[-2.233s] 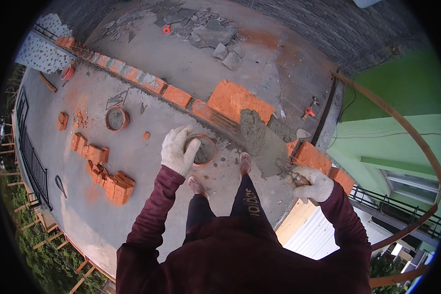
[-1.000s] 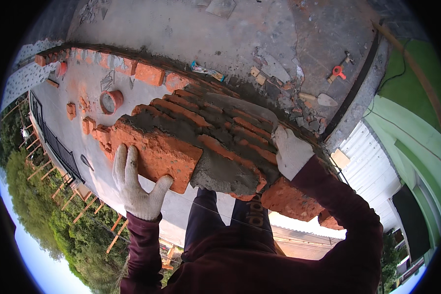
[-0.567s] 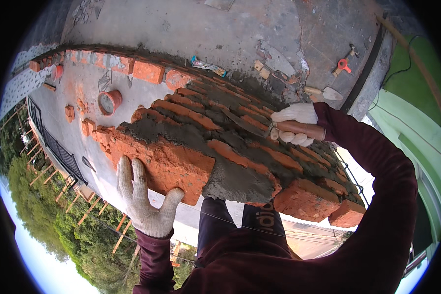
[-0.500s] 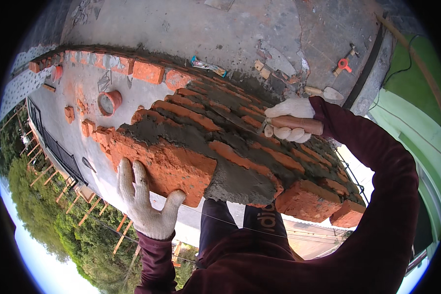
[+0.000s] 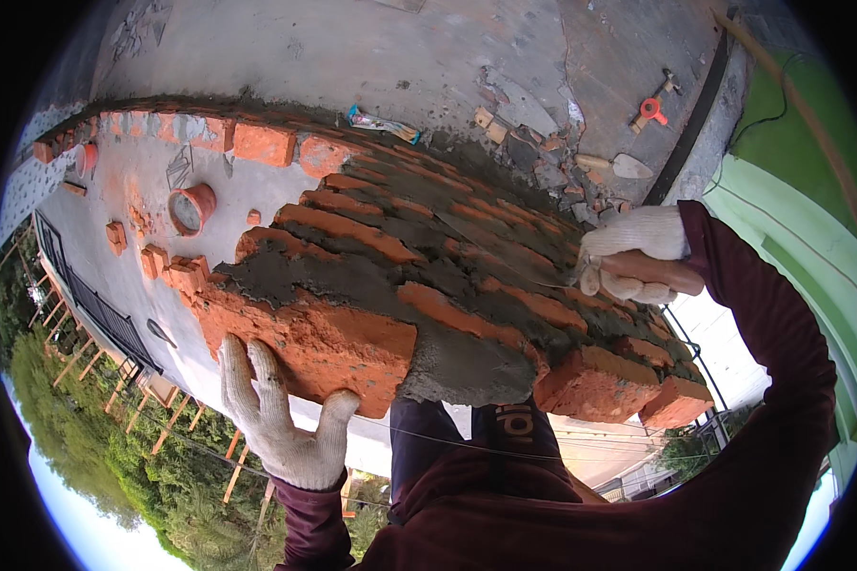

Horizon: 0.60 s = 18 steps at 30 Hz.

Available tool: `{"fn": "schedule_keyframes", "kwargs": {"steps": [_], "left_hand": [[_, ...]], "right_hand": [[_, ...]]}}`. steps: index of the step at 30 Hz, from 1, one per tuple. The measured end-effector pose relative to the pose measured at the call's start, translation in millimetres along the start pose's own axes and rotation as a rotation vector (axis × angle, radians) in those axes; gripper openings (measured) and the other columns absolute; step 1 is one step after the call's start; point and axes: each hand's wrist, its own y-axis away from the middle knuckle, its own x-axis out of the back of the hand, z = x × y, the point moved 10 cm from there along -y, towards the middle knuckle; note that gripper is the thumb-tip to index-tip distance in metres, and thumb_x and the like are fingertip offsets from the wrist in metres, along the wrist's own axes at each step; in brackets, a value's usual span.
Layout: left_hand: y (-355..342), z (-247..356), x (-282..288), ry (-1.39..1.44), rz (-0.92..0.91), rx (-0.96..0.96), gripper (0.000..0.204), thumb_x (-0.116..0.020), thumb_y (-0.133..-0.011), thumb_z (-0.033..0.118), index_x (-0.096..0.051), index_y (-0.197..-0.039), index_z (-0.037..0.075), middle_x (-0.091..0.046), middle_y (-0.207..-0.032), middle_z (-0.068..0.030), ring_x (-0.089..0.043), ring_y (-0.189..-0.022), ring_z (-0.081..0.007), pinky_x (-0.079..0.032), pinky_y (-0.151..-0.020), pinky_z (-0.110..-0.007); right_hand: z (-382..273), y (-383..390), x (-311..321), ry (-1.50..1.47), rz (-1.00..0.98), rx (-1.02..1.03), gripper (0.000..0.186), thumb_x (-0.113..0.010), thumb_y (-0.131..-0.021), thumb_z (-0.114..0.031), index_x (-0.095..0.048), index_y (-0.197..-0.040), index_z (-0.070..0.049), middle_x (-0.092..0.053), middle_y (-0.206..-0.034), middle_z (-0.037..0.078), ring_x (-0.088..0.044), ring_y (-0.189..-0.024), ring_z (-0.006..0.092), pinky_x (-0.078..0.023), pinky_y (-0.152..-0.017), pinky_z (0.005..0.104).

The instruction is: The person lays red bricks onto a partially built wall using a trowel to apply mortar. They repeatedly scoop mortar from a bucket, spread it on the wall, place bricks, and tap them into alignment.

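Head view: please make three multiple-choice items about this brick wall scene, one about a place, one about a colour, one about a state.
1. Where is the left hand?
A. flat against the near face of the brick wall
B. on the round orange pot
C. in a pocket

2. What colour are the gloves on both hands?
A. black
B. white
C. blue

3. What is the state of the right hand?
A. open and empty
B. closed around a brown tool handle
C. resting on the floor

Answers:
1 A, the spread fingers press on the wall's side, below the top brick.
2 B, both gloves are white knit.
3 B, the right hand wraps the handle over the mortar on the wall top, and a thin blade runs left from it.
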Motion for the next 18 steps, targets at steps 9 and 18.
{"fn": "schedule_keyframes", "kwargs": {"steps": [9, 18], "left_hand": [[6.9, -4.8, -2.3, -0.053, -0.018, 0.049, 0.106, -0.069, -0.084, 0.074, -0.041, -0.157, 0.002, -0.035, -0.161, -0.0274, -0.037, -0.147, -0.0454, -0.035, -0.115, -0.057], [0.9, -0.5, -7.5, 0.004, 0.005, -0.052, 0.09, -0.062, -0.094, 0.067, -0.038, -0.161, 0.012, -0.034, -0.161, -0.0288, -0.037, -0.148, -0.0435, -0.04, -0.112, -0.06]], "right_hand": [[3.1, 0.1, 4.7, 0.288, 0.187, -0.126, 0.045, -0.056, -0.104, -0.046, -0.069, -0.106, -0.003, -0.061, -0.068, 0.002, -0.052, -0.047, 0.0133, -0.039, -0.04, 0.0308], [-33.4, -58.5, 45.9, 0.359, 0.154, 0.013, 0.053, -0.053, -0.104, -0.051, -0.065, -0.114, 0.0, -0.062, -0.07, 0.004, -0.054, -0.047, 0.0158, -0.042, -0.04, 0.0359]]}}
